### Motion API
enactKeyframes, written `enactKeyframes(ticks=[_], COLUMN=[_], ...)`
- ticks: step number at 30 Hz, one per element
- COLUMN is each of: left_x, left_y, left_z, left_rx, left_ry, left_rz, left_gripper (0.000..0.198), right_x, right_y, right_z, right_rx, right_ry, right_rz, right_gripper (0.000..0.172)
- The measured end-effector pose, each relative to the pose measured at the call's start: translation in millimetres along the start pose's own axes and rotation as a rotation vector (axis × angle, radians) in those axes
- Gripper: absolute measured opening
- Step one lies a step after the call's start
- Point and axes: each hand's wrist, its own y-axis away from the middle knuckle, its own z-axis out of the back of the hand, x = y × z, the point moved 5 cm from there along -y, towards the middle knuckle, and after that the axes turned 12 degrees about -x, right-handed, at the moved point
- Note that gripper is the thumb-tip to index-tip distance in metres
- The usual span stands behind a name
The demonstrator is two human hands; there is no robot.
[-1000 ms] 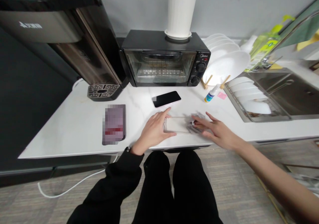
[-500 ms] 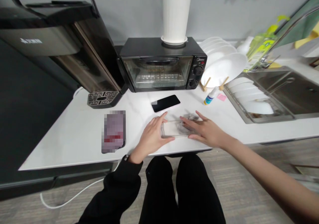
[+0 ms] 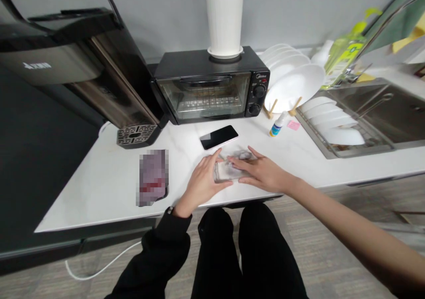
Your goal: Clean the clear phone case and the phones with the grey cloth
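Clear phone case (image 3: 223, 171), flat on the white worktop (image 3: 109, 175) at lower centre, below a smartphone (image 3: 219, 137). Its end is pinched by the left hand (image 3: 202, 181). A crumpled greyish sheet (image 3: 241, 154) is pressed onto it by the flat, spread right hand (image 3: 262, 173). Wiping is judged to be in hand; the next stroke calls for a firm hold.

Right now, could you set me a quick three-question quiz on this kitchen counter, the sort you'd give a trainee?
1. True or false: the black phone lies on the counter in front of the toaster oven.
2. What stands on top of the toaster oven? A) a white utensil holder B) a kettle C) a stack of plates
3. The left hand holds one end of the clear case. Which hand lies flat across its top?

Key: 1 true; 2 A; 3 the right hand.
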Motion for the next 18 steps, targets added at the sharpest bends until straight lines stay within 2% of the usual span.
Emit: enactKeyframes(ticks=[3, 5, 7, 10, 13, 15, 18], left_x=[-1, -2, -3, -1, 3, 5, 3], left_y=[-2, -2, -2, 1, 4, 4, 2], left_z=[-1.6, -3.2, -3.8, -2.3, 1.2, 2.2, 0.1], left_rx=[0.004, 0.009, 0.012, 0.013, -0.005, -0.013, -0.005], left_ry=[-0.002, -0.001, 0.009, 0.033, 0.022, -0.002, -0.017], left_rz=[0.008, 0.002, -0.007, -0.016, 0.003, 0.020, 0.022], left_gripper=[0.111, 0.113, 0.112, 0.108, 0.104, 0.104, 0.109], right_x=[-9, -4, 11, 32, 26, 11, -11], right_y=[38, 52, 45, 10, -19, -18, 13], right_z=[26, 31, 21, -7, -22, -15, 13], right_rx=[-0.025, -0.012, 0.016, 0.038, 0.030, 0.028, 0.007], right_ry=[-0.018, -0.078, -0.140, -0.163, -0.066, -0.001, 0.053], right_rz=[-0.143, -0.198, -0.151, 0.011, 0.069, 0.047, -0.035], right_gripper=[0.063, 0.058, 0.058, 0.062, 0.067, 0.069, 0.070])
